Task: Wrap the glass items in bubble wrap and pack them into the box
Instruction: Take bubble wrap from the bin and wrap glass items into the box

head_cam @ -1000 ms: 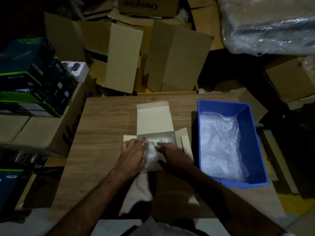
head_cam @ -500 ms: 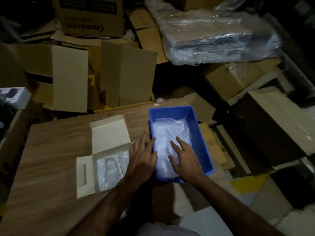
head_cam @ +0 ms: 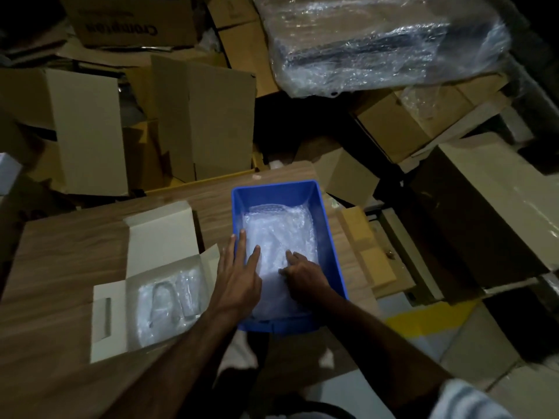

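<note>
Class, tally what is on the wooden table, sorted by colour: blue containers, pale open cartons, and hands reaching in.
Blue: 1, the blue bin
Pale: 1, the open carton
Hands: 2, the left hand and the right hand
Total: 4

Both hands in the blue bin (head_cam: 331, 237) on the wooden table (head_cam: 69, 237). Left hand (head_cam: 239, 278) lies flat w/ straight fingers across the bin's left wall, fingertips on the bubble wrap (head_cam: 281, 234) inside. Right hand (head_cam: 304, 275) has fingers bent, tips pressing into the wrap; can't tell if it's pinching any. Just left of the bin, an open white box (head_cam: 157, 234), lid flap up, w/ wrapped glass items (head_cam: 169, 300) lying in it. Cardboard cartons (head_cam: 205, 116) piled behind the table, plastic-wrapped bundle (head_cam: 378, 40) top right. Dim light.
</note>
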Available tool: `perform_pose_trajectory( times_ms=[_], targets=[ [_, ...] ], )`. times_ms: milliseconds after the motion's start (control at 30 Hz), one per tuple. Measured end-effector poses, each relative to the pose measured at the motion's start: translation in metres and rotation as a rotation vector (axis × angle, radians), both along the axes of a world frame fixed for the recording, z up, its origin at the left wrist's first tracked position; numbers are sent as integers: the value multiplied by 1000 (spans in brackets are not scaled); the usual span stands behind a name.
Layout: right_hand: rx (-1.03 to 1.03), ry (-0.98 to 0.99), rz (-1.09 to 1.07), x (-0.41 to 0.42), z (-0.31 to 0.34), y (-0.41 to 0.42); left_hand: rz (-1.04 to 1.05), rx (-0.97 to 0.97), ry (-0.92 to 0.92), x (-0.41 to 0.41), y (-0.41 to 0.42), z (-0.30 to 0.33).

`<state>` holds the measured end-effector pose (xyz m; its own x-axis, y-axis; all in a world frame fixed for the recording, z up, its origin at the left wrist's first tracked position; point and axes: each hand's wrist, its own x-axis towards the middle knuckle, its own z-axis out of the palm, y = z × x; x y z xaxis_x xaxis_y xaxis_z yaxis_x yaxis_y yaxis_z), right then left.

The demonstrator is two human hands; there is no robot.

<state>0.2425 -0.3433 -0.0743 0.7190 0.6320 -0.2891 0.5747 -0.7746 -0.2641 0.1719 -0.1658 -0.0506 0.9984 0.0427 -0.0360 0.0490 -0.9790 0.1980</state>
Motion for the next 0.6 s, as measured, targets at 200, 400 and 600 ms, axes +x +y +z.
perform_pose_trajectory(
  times_ms=[200,400,600],
  targets=[
    [224,10,-92,7,5,-9,-5,-59,-55,-3,-2,0],
    [583,-69,-236,-9,23,-27,-35,-138,-32,-6,5,4],
    [759,-177,-208,-24,47,-32,-36,-352,-87,-16,9,23]
  ],
)
